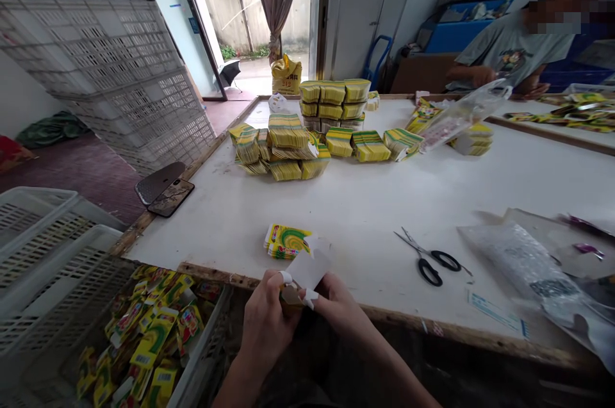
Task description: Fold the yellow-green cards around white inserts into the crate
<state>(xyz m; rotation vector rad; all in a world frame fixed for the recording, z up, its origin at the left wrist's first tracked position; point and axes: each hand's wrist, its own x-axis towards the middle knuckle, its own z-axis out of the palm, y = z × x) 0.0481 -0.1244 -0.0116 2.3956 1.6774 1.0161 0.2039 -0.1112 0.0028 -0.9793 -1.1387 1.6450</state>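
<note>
Nearest the camera, at the bottom centre of the frame, the left hand (266, 318) and right hand (336, 309) are meeting over the table edge (230, 277), fingers pinched together on a white card piece (310, 267) that is sticking up between them. It is looking like a folding or assembling step, judging by the grip; the next move is probably calling for a firm crease without bending the flap. Just above the hands, a small stack of yellow-green printed cards (286, 241) is lying on the white table. In the lower left, a crate (196, 357) is holding loose finished pieces (154, 331). Scissors (430, 257) are lying to the right. Bundled stacks (307, 139) are piling up at upper centre. What the fingers are covering below the card is hard to make out, and the plastic bag (528, 261) at the right is being cut off by the frame.
</note>
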